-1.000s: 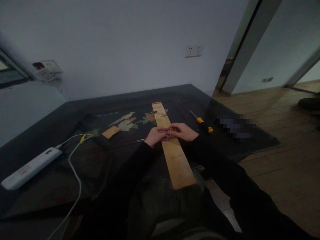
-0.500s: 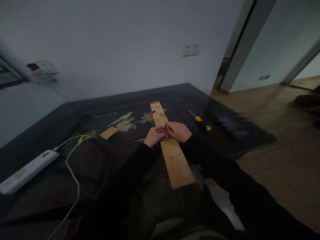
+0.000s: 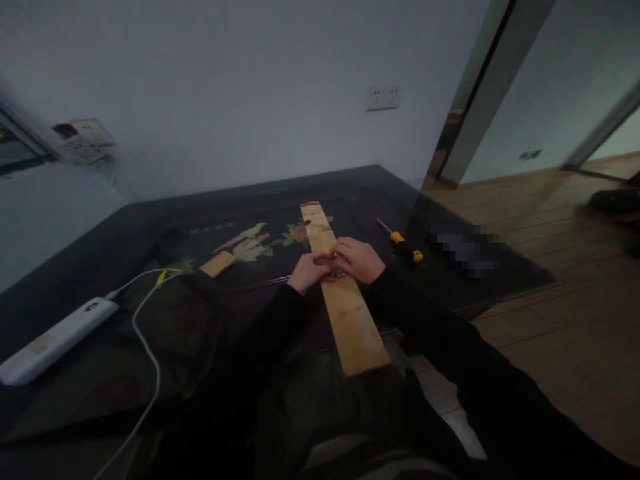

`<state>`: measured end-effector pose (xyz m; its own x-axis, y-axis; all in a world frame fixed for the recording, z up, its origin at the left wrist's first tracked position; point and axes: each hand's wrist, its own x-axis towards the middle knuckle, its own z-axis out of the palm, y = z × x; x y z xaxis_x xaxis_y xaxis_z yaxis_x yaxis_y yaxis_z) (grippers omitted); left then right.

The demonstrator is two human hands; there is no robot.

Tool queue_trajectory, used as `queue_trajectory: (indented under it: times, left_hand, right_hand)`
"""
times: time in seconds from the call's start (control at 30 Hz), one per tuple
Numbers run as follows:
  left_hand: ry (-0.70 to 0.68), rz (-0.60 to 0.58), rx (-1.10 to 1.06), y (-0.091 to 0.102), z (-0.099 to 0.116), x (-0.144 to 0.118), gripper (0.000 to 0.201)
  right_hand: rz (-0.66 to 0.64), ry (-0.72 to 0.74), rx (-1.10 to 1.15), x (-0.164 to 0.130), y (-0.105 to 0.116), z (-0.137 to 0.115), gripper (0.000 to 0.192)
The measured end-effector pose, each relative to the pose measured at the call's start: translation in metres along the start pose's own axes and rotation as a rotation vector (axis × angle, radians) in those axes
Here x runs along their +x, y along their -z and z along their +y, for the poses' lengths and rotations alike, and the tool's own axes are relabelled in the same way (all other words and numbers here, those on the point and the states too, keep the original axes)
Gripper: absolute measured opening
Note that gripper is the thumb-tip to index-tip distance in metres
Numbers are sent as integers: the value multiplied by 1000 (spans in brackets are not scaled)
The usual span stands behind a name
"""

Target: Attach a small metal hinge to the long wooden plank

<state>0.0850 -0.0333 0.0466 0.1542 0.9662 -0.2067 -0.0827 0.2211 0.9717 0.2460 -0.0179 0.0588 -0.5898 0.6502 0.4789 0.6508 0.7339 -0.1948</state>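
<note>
Small metal part (image 3: pixel 337 269) sits on the plank (image 3: pixel 345 303) about mid-length, pinched between both hands. Plank's long axis runs from the person out toward the wall, near end overhanging the table (image 3: pixel 100 267) edge. Left hand (image 3: pixel 310 272) closes on the part from the left, right hand (image 3: pixel 358 259) from the right and slightly beyond; neither is clearly nearer. Part mostly hidden by fingertips; its shape is unreadable in dim light. Screwdriver (image 3: pixel 403 243) lies just right of the right hand, untouched. Wood offcut (image 3: pixel 219 264) and power strip (image 3: pixel 55 340) well to the left.
</note>
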Motion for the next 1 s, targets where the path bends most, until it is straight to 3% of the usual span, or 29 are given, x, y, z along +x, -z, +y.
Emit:
queue_trajectory:
  times: [0.17, 0.27, 0.4, 0.53, 0.73, 0.87, 1.0]
  left_hand:
    - [10, 0, 6, 0, 1, 0, 25]
    - [8, 4, 17, 0, 2, -1, 23]
    - [0, 23, 56, -1, 2, -1, 19]
    - [-11, 29, 80, -1, 1, 0, 19]
    - [10, 25, 85, -2, 2, -1, 21]
    - [23, 31, 69, -2, 2, -2, 16]
    - [10, 34, 77, -1, 2, -2, 18]
  right_hand:
    - [243, -142, 366, 2, 1, 6, 20]
    - [304, -301, 693, 4, 0, 10, 15]
    - [214, -517, 1096, 5, -4, 16, 15]
    - [56, -630, 1326, 2, -5, 17, 17]
    - [-154, -610, 1266, 1, -2, 17, 12]
    - [-196, -403, 1004, 0, 1, 18, 8]
    - [-270, -212, 730, -2, 3, 20, 25]
